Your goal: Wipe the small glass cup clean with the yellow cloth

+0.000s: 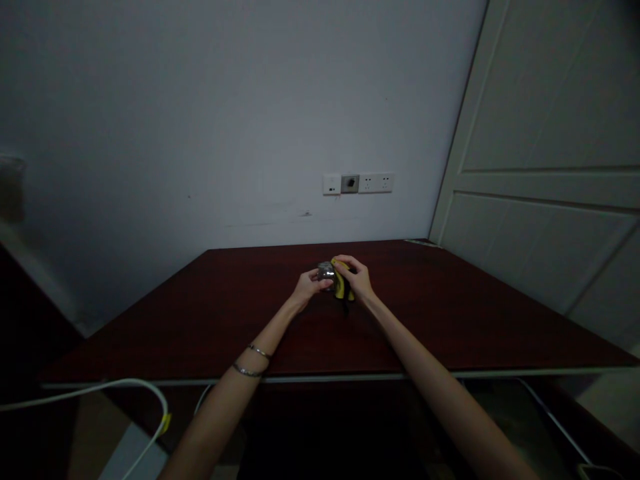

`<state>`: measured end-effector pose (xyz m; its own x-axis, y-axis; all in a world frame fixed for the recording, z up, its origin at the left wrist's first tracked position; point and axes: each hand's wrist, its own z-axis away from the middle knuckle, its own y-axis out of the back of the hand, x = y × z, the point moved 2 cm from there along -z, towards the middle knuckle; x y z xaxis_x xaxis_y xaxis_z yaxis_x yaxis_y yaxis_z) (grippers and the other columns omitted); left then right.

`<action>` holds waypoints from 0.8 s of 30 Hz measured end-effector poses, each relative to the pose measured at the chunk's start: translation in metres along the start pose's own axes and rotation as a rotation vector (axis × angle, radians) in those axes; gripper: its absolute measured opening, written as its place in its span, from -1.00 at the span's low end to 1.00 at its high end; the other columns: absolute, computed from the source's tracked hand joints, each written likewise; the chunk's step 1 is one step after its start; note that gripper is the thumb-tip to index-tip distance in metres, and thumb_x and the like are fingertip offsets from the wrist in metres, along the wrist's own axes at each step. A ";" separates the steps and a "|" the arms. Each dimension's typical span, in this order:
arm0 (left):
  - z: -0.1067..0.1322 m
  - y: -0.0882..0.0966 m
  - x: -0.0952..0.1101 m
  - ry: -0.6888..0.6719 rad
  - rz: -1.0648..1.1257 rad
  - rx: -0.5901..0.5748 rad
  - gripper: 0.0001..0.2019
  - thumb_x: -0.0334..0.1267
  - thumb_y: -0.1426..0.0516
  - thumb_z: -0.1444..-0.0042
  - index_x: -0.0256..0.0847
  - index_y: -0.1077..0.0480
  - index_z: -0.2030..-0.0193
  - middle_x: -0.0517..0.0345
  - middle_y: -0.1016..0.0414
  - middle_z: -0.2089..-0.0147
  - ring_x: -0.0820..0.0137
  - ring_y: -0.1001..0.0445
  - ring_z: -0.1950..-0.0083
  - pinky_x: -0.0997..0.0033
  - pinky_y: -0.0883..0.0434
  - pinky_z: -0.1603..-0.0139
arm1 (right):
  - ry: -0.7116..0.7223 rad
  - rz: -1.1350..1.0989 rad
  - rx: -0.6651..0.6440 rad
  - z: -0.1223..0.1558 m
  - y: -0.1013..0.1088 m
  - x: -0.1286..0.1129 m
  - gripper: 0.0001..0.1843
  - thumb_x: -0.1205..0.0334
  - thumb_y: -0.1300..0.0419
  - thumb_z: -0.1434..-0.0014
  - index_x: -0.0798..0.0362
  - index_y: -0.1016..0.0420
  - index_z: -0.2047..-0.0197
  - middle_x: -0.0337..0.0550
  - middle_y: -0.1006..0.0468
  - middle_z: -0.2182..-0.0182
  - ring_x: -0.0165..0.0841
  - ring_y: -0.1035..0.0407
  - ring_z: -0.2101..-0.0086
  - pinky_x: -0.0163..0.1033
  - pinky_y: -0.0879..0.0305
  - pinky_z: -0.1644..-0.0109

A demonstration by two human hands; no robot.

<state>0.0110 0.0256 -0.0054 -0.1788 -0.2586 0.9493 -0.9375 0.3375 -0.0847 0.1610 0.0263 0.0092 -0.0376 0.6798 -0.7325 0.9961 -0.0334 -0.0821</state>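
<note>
Above the middle of the dark red table, my two hands meet around small things. My left hand is closed on a small, shiny, greyish see-through object, thumb in front; whether it is glass or plastic I cannot make out. A yellow and black floppy piece is pinched in my right hand, against the right side of the shiny object. Its lower end hangs down with a dark strip below. Fingers cover part of both things.
The dark red table reaches back to a grey wall with a row of sockets. A pale panelled door stands at the right. A white cable loops by the front left edge.
</note>
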 end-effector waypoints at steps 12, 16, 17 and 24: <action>-0.005 0.001 -0.005 -0.054 -0.352 0.004 -0.46 -0.23 -0.35 0.39 -0.37 -0.41 0.17 0.04 -0.50 0.27 0.35 -0.43 0.26 0.38 -0.36 0.20 | 0.179 0.246 -0.198 0.004 -0.006 -0.009 -0.86 0.12 -0.24 0.01 -0.03 -0.54 0.38 -0.13 -0.45 0.28 -0.28 -0.32 0.17 -0.08 -0.23 0.02; -0.004 0.001 -0.005 -0.098 -0.454 -0.008 -0.43 -0.22 -0.35 0.41 -0.34 -0.42 0.15 0.03 -0.51 0.23 0.31 -0.43 0.20 0.35 -0.35 0.14 | 0.162 0.257 -0.163 0.002 -0.004 -0.006 -0.84 0.11 -0.23 -0.01 -0.01 -0.54 0.37 -0.12 -0.45 0.29 -0.30 -0.34 0.20 -0.12 -0.25 0.06; -0.004 0.002 -0.005 -0.099 -0.441 -0.002 -0.43 -0.23 -0.35 0.41 -0.34 -0.42 0.15 0.03 -0.51 0.23 0.31 -0.44 0.20 0.35 -0.35 0.14 | 0.178 0.265 -0.182 0.003 -0.004 -0.007 -0.85 0.12 -0.23 0.00 -0.02 -0.54 0.37 -0.13 -0.45 0.28 -0.30 -0.33 0.19 -0.12 -0.24 0.05; -0.007 0.006 -0.008 -0.061 -0.371 0.060 -0.46 -0.28 -0.35 0.40 -0.37 -0.42 0.17 0.04 -0.51 0.29 0.31 -0.45 0.24 0.38 -0.36 0.19 | 0.297 0.371 -0.317 0.010 -0.009 -0.017 -0.92 0.19 -0.24 -0.01 -0.07 -0.53 0.36 -0.15 -0.44 0.24 -0.27 -0.27 0.11 -0.07 -0.19 -0.01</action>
<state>0.0092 0.0362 -0.0113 0.1608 -0.4073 0.8990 -0.9573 0.1572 0.2424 0.1518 0.0083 0.0155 0.2982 0.8424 -0.4487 0.9153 -0.1192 0.3846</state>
